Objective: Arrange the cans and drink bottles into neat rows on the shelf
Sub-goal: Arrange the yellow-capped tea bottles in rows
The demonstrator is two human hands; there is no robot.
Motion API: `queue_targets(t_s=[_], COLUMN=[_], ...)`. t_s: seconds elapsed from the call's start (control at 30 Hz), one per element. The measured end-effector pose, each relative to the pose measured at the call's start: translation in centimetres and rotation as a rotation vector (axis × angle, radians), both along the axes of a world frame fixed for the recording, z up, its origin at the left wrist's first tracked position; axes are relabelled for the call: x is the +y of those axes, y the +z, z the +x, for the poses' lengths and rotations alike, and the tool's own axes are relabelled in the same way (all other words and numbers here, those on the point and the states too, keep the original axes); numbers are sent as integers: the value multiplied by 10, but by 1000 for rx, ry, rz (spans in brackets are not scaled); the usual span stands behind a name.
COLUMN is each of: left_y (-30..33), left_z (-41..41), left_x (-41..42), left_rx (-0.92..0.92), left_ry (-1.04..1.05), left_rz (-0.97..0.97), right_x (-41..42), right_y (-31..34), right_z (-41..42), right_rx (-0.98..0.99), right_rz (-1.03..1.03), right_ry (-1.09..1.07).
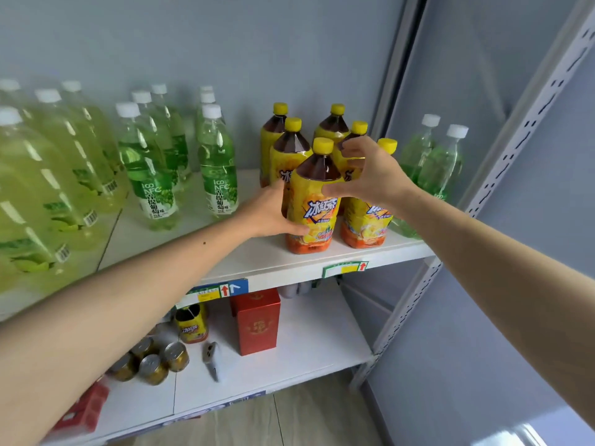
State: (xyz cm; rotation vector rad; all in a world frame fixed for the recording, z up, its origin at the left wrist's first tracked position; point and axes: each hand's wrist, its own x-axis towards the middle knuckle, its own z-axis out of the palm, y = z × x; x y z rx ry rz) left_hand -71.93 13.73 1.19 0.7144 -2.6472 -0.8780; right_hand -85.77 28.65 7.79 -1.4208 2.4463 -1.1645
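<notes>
Both hands clamp the front tea bottle point(314, 201) on the shelf point(283, 265): left grip point(273, 214) at 9 o'clock, right grip point(363, 175) at 3.

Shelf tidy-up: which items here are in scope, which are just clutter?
In scope:
iced tea bottles, left hand and right hand on them
green drink bottles
cans

Clutter:
red box
grey gadget
price tags
</notes>
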Motion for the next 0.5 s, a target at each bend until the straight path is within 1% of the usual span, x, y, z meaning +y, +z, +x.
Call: queue_targets(t_s=[0.13,0.23,0.3,0.37,0.5], left_y=[-29,-56,-72,-91,-114], left_z=[-5,-8,-12,-18,-24], left_x=[24,51,66,77,89], left_rx=[-21,-29,-9,33,29], left_ry=[210,386,462,521,610], left_rz=[-51,-163,-236,-266,-338], right_x=[24,46,58,69,77], right_y=[-28,-67,-94,-120,-153], right_z=[-8,-25,-34,-45,-61], right_rx=[144,200,172,144,226], right_rz=[-112,-207,-190,-146,-62], right_ry=[45,63,61,80,80])
